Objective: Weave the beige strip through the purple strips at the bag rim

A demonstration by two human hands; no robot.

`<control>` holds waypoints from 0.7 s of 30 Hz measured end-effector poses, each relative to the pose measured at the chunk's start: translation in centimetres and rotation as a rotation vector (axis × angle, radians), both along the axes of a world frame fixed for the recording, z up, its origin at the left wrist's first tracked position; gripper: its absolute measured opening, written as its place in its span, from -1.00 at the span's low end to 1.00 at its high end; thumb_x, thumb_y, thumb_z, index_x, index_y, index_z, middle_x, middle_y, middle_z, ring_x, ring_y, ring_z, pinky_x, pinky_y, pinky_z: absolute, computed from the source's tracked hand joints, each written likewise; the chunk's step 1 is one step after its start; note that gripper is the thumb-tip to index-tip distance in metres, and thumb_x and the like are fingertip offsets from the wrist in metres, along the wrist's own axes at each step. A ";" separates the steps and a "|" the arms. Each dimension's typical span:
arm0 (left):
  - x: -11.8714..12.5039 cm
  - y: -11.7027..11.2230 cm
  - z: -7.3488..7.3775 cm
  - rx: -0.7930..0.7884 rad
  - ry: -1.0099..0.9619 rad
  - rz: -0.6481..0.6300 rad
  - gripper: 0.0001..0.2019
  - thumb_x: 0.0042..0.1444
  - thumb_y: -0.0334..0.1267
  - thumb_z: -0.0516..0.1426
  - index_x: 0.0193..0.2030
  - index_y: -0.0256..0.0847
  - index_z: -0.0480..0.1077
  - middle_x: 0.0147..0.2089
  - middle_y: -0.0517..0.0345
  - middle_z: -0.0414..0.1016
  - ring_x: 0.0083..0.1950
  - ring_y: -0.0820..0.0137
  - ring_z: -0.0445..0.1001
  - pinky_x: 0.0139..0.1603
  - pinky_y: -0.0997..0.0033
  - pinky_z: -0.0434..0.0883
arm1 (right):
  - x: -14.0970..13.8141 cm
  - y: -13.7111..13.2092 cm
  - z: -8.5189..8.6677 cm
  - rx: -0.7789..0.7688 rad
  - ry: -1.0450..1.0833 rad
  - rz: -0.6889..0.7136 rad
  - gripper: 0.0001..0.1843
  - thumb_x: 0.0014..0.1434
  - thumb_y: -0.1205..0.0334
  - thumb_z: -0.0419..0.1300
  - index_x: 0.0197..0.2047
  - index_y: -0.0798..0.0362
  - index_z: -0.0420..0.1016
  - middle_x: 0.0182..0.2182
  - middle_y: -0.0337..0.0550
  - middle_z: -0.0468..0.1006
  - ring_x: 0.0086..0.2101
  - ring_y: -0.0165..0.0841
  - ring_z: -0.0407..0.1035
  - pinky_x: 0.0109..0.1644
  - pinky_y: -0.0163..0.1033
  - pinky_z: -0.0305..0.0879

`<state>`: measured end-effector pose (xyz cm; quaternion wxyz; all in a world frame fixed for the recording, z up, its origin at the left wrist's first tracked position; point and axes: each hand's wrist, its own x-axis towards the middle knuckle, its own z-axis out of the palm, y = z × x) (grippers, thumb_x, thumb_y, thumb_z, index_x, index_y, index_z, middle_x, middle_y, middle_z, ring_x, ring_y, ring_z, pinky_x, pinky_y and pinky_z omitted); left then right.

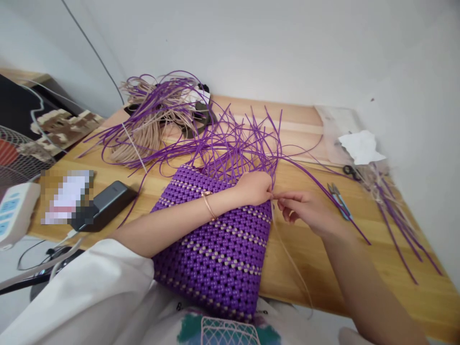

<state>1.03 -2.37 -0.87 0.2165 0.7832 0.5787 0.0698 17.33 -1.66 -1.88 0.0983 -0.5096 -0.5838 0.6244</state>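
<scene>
A purple woven bag (212, 256) with beige rows leans from my lap against the table edge, its upper rim fringed with loose purple strands (233, 139). My left hand (254, 188) lies across its upper right part, fingers curled closed at the right edge. There the fingertips of my right hand (302, 208) meet them in a pinch, thumb and index together, the other fingers bent. What the fingertips pinch looks like a thin strand, mostly hidden. From just below them a beige strand (293, 261) hangs down past the table's front edge.
Bundled beige and purple strands (154, 115) lie at the back left. Blue-handled snips (338, 201), more cut strands (398, 220) and white paper (361, 146) are on the right. A black power bank (111, 203), a blurred phone (68, 194) and a power strip (17, 213) sit left.
</scene>
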 end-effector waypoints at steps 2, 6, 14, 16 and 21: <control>0.1 -0.3 0.0 0.067 0.040 -0.024 -0.77 0.03 -0.18 0.07 -0.38 -0.25 0.51 -0.30 0.01 0.54 -0.23 0.31 0.46 -0.19 0.36 0.34 | 0.3 0.6 0.0 -0.041 0.022 0.040 -0.83 -0.13 0.16 0.13 -0.50 0.11 0.36 -0.64 -0.25 0.31 -0.64 -0.51 0.22 -0.62 -0.38 0.14; 0.3 -0.2 -0.2 0.052 0.010 -0.027 -0.71 0.04 -0.12 0.04 -0.42 -0.26 0.49 -0.34 0.00 0.54 -0.29 0.32 0.46 -0.24 0.38 0.35 | 1.1 2.2 -0.8 -0.108 0.104 0.130 -0.75 -0.14 0.11 0.20 -0.43 0.13 0.39 -0.61 -0.29 0.29 -0.69 -0.56 0.14 -0.68 -0.39 -0.01; 0.4 -0.1 -0.2 0.086 -0.002 -0.072 -0.61 0.00 0.02 0.04 -0.41 -0.27 0.50 -0.37 0.00 0.52 -0.32 0.27 0.46 -0.31 0.34 0.34 | 1.4 3.9 -2.0 -0.174 0.204 0.277 -0.71 -0.08 0.11 0.25 -0.34 0.14 0.39 -0.60 -0.34 0.26 -0.69 -0.59 0.11 -0.68 -0.42 -0.12; 0.5 -0.4 0.0 0.119 0.018 -0.100 -0.65 0.02 -0.03 0.04 -0.40 -0.26 0.51 -0.35 0.00 0.52 -0.29 0.25 0.47 -0.27 0.32 0.35 | 1.2 3.6 -1.9 -0.178 0.204 0.252 -0.71 -0.09 0.09 0.25 -0.37 0.14 0.38 -0.61 -0.33 0.26 -0.70 -0.59 0.09 -0.68 -0.41 -0.13; 0.8 -1.3 0.6 0.184 0.090 -0.103 -0.67 0.09 -0.10 0.00 -0.36 -0.26 0.51 -0.27 -0.05 0.51 -0.20 0.19 0.46 -0.17 0.21 0.35 | 0.9 2.6 -1.8 -0.052 0.127 0.189 -0.69 -0.11 0.06 0.26 -0.46 0.14 0.35 -0.63 -0.31 0.28 -0.68 -0.56 0.14 -0.63 -0.40 -0.04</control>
